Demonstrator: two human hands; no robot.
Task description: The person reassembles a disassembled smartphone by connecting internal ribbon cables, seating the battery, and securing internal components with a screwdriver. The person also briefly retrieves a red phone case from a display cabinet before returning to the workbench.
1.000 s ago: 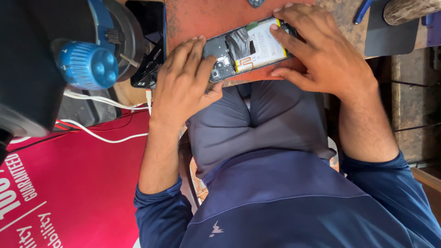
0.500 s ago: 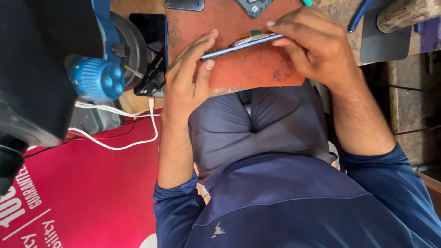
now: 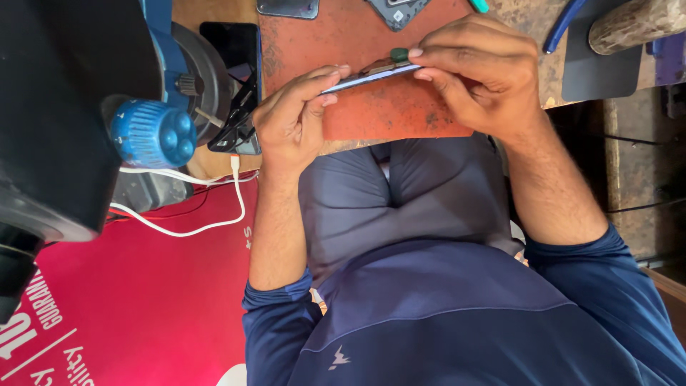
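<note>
I see both hands pinching the opened phone (image 3: 371, 73) edge-on, left hand (image 3: 293, 118) and right hand (image 3: 479, 75) fingers closed on it above the bench (image 3: 371, 121), back cover off, reassembly not yet done

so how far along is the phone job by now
Done: a flat grey metal plate and a dark grey cover piece lie loose on the orange-red work mat. In hand: left hand and right hand pinch the thin grey phone edge-on above it. Left: the loose parts are not yet fitted; the phone's face is hidden.
</note>
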